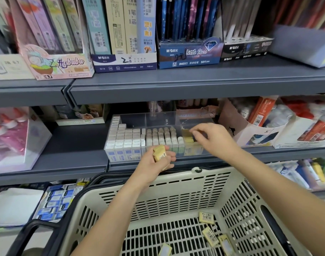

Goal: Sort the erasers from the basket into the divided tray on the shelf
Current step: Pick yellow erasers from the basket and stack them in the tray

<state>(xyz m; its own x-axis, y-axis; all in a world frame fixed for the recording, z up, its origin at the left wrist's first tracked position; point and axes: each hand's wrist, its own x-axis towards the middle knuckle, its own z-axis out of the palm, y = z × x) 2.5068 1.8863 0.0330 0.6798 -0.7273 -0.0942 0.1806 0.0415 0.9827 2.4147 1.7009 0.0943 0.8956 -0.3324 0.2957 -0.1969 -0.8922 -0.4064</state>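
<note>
A clear divided tray (158,118) sits on the middle shelf. White erasers (124,143) fill its left section, rounded ones (160,134) the middle, yellow ones (188,138) the right. My left hand (156,162) grips a small stack of yellow erasers (159,153) just in front of the tray. My right hand (211,138) reaches over the right section, fingertips pinching a dark-edged eraser (199,135) above the yellow ones. Below, the beige basket (176,193) holds several loose yellow erasers (209,235) on its floor.
Pencil-lead and pencil display boxes (124,61) line the upper shelf. Glue bottles in boxes (265,126) stand right of the tray, a pink box (14,137) to the left. The basket's black handle (34,228) lies at lower left, before packaged goods (58,200).
</note>
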